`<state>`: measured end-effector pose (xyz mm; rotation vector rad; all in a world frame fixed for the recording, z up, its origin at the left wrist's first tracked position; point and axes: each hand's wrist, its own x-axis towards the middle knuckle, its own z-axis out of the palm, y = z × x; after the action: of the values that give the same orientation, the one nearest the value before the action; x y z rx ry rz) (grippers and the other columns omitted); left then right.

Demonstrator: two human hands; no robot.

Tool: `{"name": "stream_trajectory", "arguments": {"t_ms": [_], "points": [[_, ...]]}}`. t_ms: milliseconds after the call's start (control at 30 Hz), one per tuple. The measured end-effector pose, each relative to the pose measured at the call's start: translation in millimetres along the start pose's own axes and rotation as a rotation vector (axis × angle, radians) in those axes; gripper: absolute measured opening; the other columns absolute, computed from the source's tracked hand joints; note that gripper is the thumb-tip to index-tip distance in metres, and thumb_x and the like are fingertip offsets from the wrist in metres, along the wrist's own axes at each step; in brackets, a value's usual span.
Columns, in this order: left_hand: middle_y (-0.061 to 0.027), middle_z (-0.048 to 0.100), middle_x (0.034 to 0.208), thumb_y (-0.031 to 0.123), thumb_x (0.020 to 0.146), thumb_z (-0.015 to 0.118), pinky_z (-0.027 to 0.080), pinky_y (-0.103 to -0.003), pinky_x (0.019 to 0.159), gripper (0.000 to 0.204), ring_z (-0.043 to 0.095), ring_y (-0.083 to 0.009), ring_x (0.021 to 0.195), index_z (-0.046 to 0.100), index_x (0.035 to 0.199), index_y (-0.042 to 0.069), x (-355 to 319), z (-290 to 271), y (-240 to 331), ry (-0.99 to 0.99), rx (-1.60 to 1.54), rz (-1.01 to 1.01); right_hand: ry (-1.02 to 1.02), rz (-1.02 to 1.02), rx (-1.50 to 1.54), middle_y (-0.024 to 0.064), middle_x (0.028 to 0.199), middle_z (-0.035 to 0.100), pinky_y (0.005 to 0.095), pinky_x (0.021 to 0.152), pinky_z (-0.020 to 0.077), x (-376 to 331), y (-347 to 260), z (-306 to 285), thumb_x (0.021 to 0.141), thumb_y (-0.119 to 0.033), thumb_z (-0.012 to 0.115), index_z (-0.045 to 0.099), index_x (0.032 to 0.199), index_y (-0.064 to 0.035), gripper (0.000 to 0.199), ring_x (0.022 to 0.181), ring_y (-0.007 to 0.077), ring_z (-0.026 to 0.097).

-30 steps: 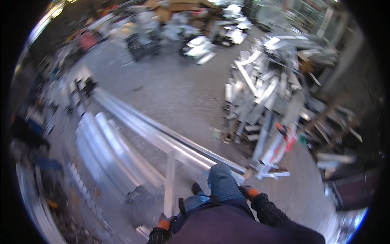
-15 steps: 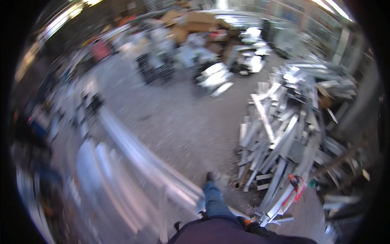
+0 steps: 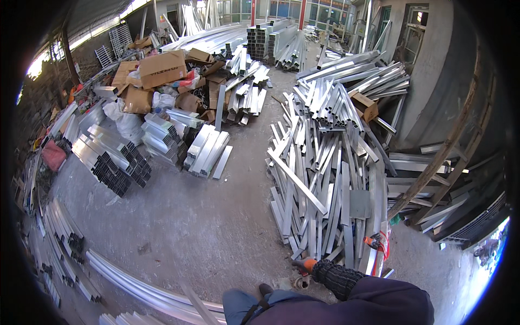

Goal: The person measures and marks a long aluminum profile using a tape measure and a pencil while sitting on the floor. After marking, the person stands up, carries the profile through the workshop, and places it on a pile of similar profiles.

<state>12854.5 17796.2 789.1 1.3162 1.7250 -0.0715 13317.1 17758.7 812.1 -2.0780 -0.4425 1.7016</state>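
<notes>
My right hand (image 3: 304, 264), in an orange and dark glove, reaches out at the lower edge of a large heap of silver metal profiles (image 3: 309, 187). It is nearest to the heap's near ends. The fingers are small and dark here, and I cannot make out whether they grip anything. A black ribbed cuff (image 3: 337, 277) covers the wrist. To the right of the hand, an orange and black object (image 3: 372, 241) with a red cord (image 3: 384, 246) lies on the heap. My left hand is out of view. A pale metal strip (image 3: 199, 304) slants beside my leg; its lower end is cut off.
Long profiles (image 3: 146, 284) lie across the floor at the lower left. Stacked channel sections (image 3: 111, 157), bundled tubes (image 3: 206, 149) and cardboard boxes (image 3: 162, 69) stand farther off. A wooden ladder (image 3: 449, 135) leans at the right. Grey concrete floor (image 3: 179, 216) lies between the piles.
My view has swung to the right and sharpened from a blur. The heap now sits nearer the middle, and my right forearm and gloved hand show more fully, stretched toward the heap.
</notes>
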Motion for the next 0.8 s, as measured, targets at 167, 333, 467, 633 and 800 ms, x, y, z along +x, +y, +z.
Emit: {"name": "stream_trajectory", "arguments": {"t_ms": [167,333,467,633,800], "points": [[-0.0246,0.071,0.124,0.058,0.072,0.088,0.057,-0.046,0.095,0.090,0.070,-0.0388,0.114,0.059,0.133,-0.002,81,-52,45,-0.024,0.037,0.000,0.064,0.101,-0.243,0.0080,0.082,0.073,0.0332,0.066,0.0551,26,-81,23,0.084,-0.058,0.081,0.076,0.089,-0.0024,0.056,0.071,0.0191,0.069],[-0.0250,0.070,0.126,0.058,0.072,0.088,0.057,-0.047,0.096,0.090,0.070,-0.0394,0.116,0.059,0.134,-0.001,160,-111,75,-0.073,0.065,0.015,-0.064,0.189,-0.227,0.0069,0.063,0.057,0.0409,0.050,0.0420,63,-96,33,0.096,-0.045,0.072,0.065,0.077,-0.0113,0.039,0.050,0.0216,0.053],[-0.0253,0.069,0.127,0.058,0.072,0.087,0.057,-0.047,0.096,0.090,0.069,-0.0398,0.117,0.058,0.134,-0.001,213,-165,102,-0.097,0.077,0.022,-0.107,0.413,-0.373,0.0086,0.083,0.070,0.0424,0.058,0.0503,95,-148,48,0.097,-0.037,0.069,0.070,0.127,-0.0146,0.037,0.068,0.0245,0.066],[-0.0257,0.068,0.129,0.058,0.073,0.087,0.056,-0.048,0.096,0.090,0.068,-0.0404,0.118,0.058,0.135,-0.001,272,-220,144,-0.114,0.100,0.025,0.058,-0.041,-0.477,0.0177,0.109,0.075,0.0447,0.079,0.0571,102,-271,71,0.096,-0.036,0.067,0.071,0.130,-0.0122,0.042,0.094,0.0318,0.073],[-0.0260,0.067,0.131,0.058,0.073,0.087,0.056,-0.049,0.097,0.091,0.068,-0.0409,0.119,0.058,0.136,0.000,351,-262,216,-0.125,0.126,0.044,0.174,-0.071,-0.340,0.0185,0.122,0.075,0.0421,0.098,0.0530,155,-335,74,0.091,-0.051,0.068,0.076,0.119,-0.0059,0.054,0.114,0.0339,0.070]]}}
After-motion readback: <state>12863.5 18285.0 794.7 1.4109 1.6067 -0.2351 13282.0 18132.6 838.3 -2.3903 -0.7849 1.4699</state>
